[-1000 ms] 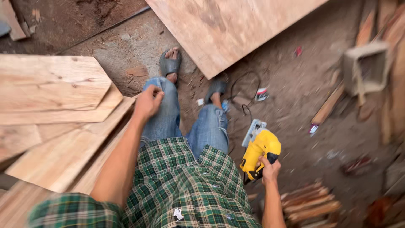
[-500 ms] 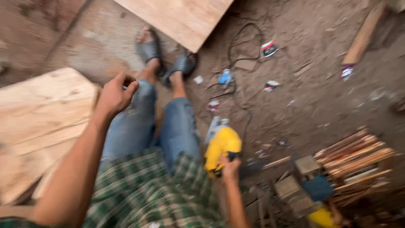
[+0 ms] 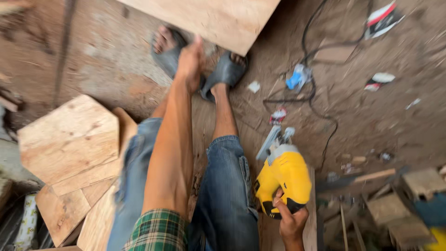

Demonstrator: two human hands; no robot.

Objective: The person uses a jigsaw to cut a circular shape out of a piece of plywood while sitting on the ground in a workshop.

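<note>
Head view looks steeply down over the person's own legs in rolled blue jeans [image 3: 223,195] to a dusty earthen floor [image 3: 371,121]. Right hand [image 3: 291,222] is closed around the rear handle of a yellow electric jigsaw with a grey metal base plate [image 3: 283,179]; grip is firm and full, fingers wrapped under the body, which keeps the tool steady beside the right knee with its base pointing forward and away from the leg. Its black power cable [image 3: 320,107] trails loosely across the floor among scraps of paper and litter. Left hand [image 3: 190,62] is stretched far forward, arm fully extended, at the near corner of a large pale plywood sheet [image 3: 209,18] that lies just beyond the grey rubber sandals [image 3: 223,74]; motion blur hides the fingers, so I cannot tell whether that grip is wide or already holding the edge, only that the hand meets or overlaps the corner. Stacked offcuts of light plywood [image 3: 69,139] lie to the person's left, piled flat and overlapping. Small wooden blocks and strips [image 3: 395,204] sit at lower right, near the saw but apart from it
</note>
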